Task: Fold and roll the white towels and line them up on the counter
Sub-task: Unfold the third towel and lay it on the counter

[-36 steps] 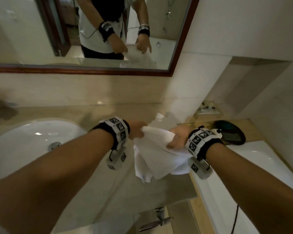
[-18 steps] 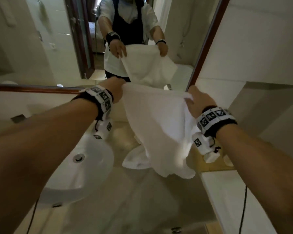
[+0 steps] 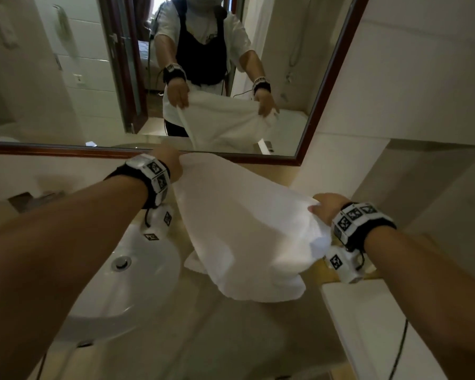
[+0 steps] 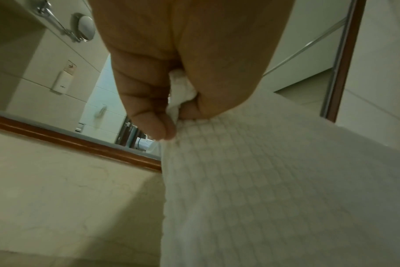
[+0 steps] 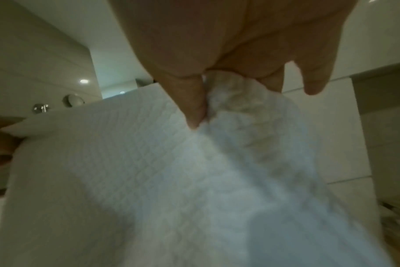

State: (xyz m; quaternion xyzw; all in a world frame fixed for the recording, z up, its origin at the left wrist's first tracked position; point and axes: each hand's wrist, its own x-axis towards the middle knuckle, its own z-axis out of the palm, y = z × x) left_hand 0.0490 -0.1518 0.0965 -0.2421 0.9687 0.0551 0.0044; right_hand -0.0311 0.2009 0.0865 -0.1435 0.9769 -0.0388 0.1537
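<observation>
Towel up in the air, nothing folded yet

The white towel (image 3: 247, 229) hangs spread between both hands above the counter (image 3: 231, 338), right of the sink (image 3: 137, 275). The left hand (image 3: 168, 163) pinches one top corner, and the right hand (image 3: 327, 209) bunches the other in curled fingers. I'd say it's early days: no fold, no roll, no finished rolls in sight. Wrist cams show the waffle weave and the actual grips; only the head view and mirror (image 3: 324, 111) show the whole spread.
</observation>
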